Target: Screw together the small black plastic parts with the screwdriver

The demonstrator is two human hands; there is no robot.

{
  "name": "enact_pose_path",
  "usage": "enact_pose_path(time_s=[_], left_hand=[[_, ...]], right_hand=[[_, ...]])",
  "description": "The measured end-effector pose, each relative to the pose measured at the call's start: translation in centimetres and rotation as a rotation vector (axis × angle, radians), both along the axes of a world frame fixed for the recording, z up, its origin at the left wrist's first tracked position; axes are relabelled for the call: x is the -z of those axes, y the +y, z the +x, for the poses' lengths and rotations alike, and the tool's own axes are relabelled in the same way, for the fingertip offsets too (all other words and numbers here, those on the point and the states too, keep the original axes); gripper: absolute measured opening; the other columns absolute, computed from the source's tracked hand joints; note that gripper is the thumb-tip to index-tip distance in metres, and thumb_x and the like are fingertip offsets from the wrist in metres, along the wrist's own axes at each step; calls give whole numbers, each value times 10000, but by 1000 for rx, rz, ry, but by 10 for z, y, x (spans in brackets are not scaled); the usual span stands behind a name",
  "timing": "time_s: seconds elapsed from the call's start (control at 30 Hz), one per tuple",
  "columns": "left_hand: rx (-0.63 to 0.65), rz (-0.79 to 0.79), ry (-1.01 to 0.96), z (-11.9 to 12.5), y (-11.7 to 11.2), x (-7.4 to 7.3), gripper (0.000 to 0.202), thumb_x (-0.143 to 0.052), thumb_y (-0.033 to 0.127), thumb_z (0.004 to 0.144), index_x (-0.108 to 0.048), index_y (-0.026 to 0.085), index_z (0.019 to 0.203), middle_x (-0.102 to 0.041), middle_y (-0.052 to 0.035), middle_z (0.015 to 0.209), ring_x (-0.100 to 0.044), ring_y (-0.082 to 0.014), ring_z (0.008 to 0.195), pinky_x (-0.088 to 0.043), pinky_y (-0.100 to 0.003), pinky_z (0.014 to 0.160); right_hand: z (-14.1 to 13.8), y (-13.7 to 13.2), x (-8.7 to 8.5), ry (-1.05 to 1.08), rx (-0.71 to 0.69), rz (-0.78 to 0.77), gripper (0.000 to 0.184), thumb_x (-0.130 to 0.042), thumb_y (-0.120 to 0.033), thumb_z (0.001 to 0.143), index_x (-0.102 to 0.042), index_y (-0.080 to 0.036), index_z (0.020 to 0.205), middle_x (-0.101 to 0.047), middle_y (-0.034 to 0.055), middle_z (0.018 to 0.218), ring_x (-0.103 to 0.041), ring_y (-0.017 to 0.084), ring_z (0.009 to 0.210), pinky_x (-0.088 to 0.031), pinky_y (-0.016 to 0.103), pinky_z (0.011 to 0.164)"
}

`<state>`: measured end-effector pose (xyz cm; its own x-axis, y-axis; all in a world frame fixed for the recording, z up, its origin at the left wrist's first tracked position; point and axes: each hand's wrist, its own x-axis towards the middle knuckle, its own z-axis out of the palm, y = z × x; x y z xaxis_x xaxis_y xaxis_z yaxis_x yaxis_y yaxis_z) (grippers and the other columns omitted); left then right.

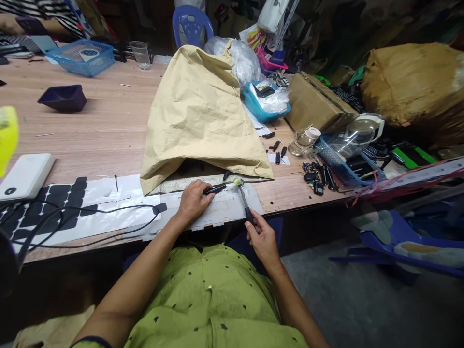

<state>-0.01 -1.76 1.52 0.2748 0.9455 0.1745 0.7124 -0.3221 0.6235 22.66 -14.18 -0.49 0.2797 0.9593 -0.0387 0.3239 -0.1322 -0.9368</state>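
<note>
My left hand (193, 199) rests on a grey metal plate (232, 209) at the table's front edge, fingers closed on a slim black part (216, 188) that lies on the plate. My right hand (261, 237) is wrapped round the black handle of a small hammer (243, 199), below the table edge. The hammer's pale head touches the plate next to the black part. A big crumpled tan paper bag (199, 111) lies just behind the plate.
A wooden table (108, 125) carries a white power bank (25, 175), black keyboard-like sheets with a cable (54, 203), a dark tray (63, 97), blue baskets (85, 57), a plastic cup (140, 54), cardboard boxes (319, 104) and small black parts (315, 176). Blue chairs stand behind and at right.
</note>
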Motion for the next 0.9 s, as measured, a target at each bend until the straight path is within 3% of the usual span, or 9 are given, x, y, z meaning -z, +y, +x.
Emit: enact_pose_path(time_s=[0.1, 0.3, 0.9], left_hand=[[3, 4, -4, 1, 1, 1, 175, -633, 268, 865, -716, 225, 1014, -666, -34, 899, -617, -231, 894, -490, -362, 838], [-1, -19, 7, 1, 0, -2, 190, -633, 262, 873, -727, 222, 1033, -656, -32, 888, -612, -224, 866, -482, -354, 817], [-15, -4, 7, 4, -1, -2, 177, -624, 252, 866, -731, 236, 1006, -636, -30, 872, -602, -226, 878, -483, -350, 809]], right_hand=[[-8, -6, -9, 138, 3, -63, 567, -640, -481, 858, -669, -163, 1327, -724, 31, 794, -524, 96, 470, -438, 224, 396], [-18, -11, -22, 215, -118, -53, 526, -636, -452, 862, -679, -196, 1320, -730, 24, 805, -513, 78, 458, -425, 211, 393], [-28, -10, -22, 232, -223, -121, 505, -648, -454, 846, -711, -200, 1278, -702, 12, 743, -489, 80, 455, -413, 208, 400]])
